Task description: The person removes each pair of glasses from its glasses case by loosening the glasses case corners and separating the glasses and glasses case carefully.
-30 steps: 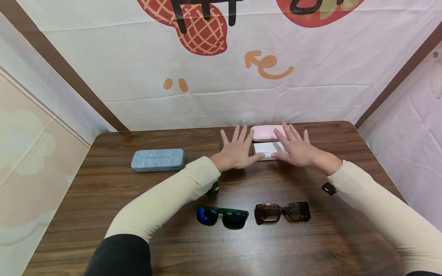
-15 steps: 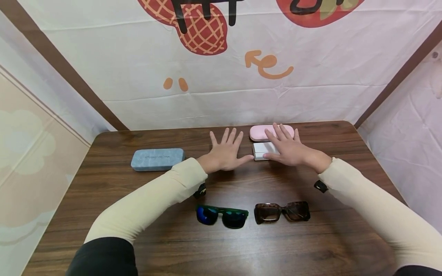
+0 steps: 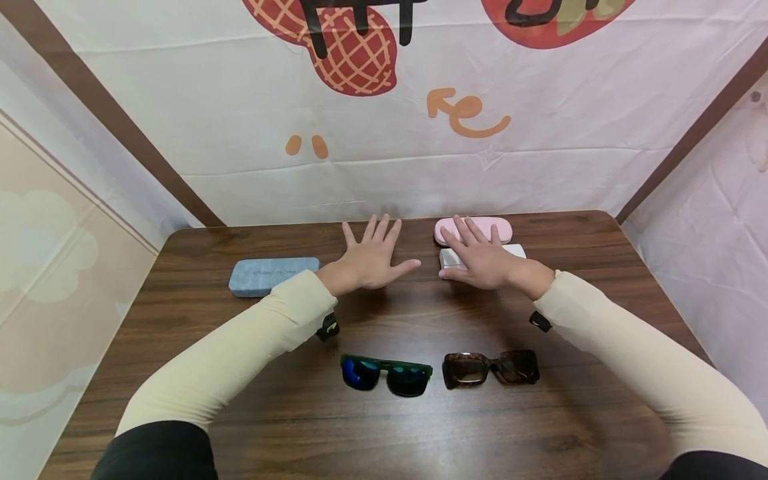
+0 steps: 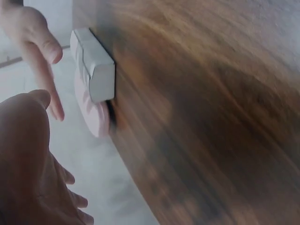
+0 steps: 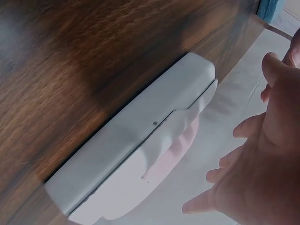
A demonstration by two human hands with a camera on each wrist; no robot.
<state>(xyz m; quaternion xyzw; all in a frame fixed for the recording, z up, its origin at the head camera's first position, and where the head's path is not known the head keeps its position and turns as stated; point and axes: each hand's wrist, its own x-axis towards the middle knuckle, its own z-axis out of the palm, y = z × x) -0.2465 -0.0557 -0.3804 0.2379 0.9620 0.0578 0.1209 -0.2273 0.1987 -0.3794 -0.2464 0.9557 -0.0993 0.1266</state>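
Fingers (image 3: 477, 230) splayed, right hand (image 3: 487, 262) hovers above white case (image 5: 136, 126).

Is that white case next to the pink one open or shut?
Shut: in the right wrist view, the white case has its lid resting along a thin dark seam.

Bright light filled the head view, leaving pale glare on the worktop (image 3: 444, 427) and soft shadows; both wrist views looked hazy and blurred.
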